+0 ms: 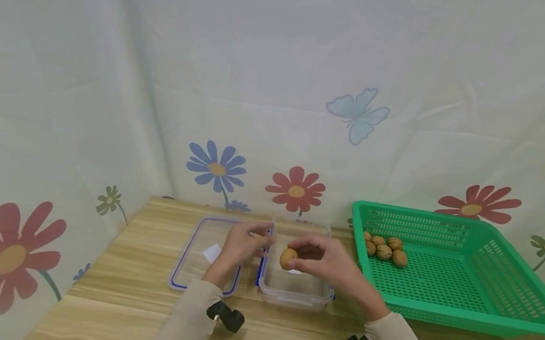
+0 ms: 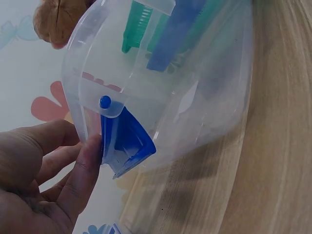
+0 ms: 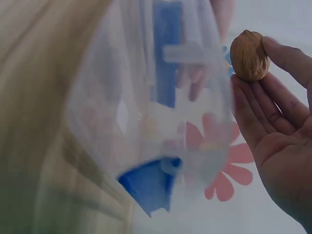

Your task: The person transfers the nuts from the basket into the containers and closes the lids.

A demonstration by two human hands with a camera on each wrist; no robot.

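Observation:
A clear plastic container [image 1: 292,299] with blue side clips stands on the table in front of me. My left hand [image 1: 242,243] is at its left edge; in the left wrist view the thumb and fingers pinch the rim beside a blue clip [image 2: 126,144], which hangs folded down. Over the container, my right hand [image 1: 326,261] pinches a walnut [image 3: 249,57] between thumb and fingertips. That walnut is above the rim level in both wrist views. A small white label lies at the container's bottom, partly covered by the right hand in the head view.
A clear lid [image 1: 192,250] with a blue seal lies flat left of the container. To the right, a green basket [image 1: 437,305] holds several walnuts [image 1: 384,252] in its left back corner. A flowered curtain [image 1: 278,110] rises behind the wooden table [image 1: 114,280].

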